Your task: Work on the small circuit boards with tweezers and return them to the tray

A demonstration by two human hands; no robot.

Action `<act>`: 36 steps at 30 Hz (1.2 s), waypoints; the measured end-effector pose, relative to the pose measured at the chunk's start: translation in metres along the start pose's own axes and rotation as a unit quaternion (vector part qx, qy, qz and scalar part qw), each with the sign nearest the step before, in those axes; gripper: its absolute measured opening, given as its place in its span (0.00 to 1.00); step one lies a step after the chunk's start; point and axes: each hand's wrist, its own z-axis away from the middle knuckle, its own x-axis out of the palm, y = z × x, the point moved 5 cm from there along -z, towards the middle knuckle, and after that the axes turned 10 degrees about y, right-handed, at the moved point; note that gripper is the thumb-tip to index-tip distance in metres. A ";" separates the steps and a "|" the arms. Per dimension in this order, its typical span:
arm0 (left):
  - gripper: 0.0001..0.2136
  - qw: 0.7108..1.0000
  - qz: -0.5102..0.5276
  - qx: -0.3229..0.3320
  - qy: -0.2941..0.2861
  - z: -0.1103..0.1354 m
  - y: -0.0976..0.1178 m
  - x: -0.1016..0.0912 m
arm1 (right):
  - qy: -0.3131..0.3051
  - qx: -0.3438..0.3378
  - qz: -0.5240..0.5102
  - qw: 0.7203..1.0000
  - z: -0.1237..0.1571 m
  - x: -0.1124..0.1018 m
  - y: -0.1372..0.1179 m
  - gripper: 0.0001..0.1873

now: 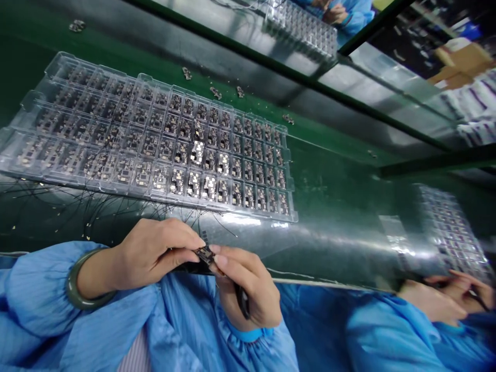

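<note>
Between my two hands, close to the table's near edge, is a small dark circuit board (205,254). The thumb and forefinger of my left hand (158,250) pinch its left end. My right hand (250,284) is closed at the board's right end, its thumb and forefinger tips pressed against it. A black, slim object (243,300) is tucked in the right palm; its kind is mostly hidden. Just beyond my hands lies a clear plastic tray (290,214), with rows of pockets holding many circuit boards. Thin black wires (89,206) spread along its near edge.
A few loose boards (186,73) lie behind the tray on the green tabletop (329,206). At the right, a co-worker's hands (445,297) are near another filled tray (453,227). Across a dark green rail (248,57), another person's hands (335,13) show beside stacked trays (302,28).
</note>
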 end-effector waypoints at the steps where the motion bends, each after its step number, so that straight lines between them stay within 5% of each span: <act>1: 0.07 1.000 0.001 -0.002 -0.003 0.000 0.000 0.000 | 0.000 -0.003 0.003 1.000 0.000 0.000 0.000 0.25; 11: 0.05 0.997 -0.067 0.008 -0.040 0.006 -0.001 -0.001 | -0.008 0.060 -0.042 0.997 -0.010 0.009 0.000 0.13; 17: 0.06 0.996 -0.058 -0.054 -0.031 0.007 -0.007 0.000 | -0.004 0.132 -0.094 0.987 -0.010 0.011 0.010 0.14; 20: 0.17 0.995 -0.048 -0.092 0.001 0.010 -0.011 -0.002 | 0.025 0.161 -0.061 0.985 -0.012 0.007 0.016 0.13; 22: 0.26 0.993 -0.047 -0.104 0.019 0.013 -0.014 -0.003 | 0.093 0.172 -0.003 0.981 -0.022 -0.001 0.018 0.11; 24: 0.31 0.993 -0.070 -0.091 0.029 0.013 -0.013 -0.004 | 0.227 0.155 0.059 0.960 -0.040 -0.015 0.016 0.08; 27: 0.35 0.988 -0.134 -0.078 0.010 0.011 -0.012 -0.004 | 0.429 0.042 0.111 0.895 -0.074 -0.026 0.006 0.07; 28: 0.34 0.986 -0.145 -0.079 -0.001 0.011 -0.012 -0.004 | 0.436 -0.004 0.132 0.890 -0.088 -0.022 0.005 0.08; 30: 0.30 0.986 -0.140 -0.085 -0.015 0.011 -0.011 -0.003 | 0.344 -0.072 0.184 0.918 -0.118 0.002 0.011 0.12; 33: 0.20 0.991 -0.098 -0.091 -0.019 0.010 -0.011 -0.002 | 0.079 -0.177 0.192 0.962 -0.142 0.060 0.028 0.15; 36: 0.11 0.993 -0.060 -0.096 -0.012 0.007 -0.011 -0.003 | -0.141 -0.187 0.233 0.944 -0.137 0.109 0.049 0.17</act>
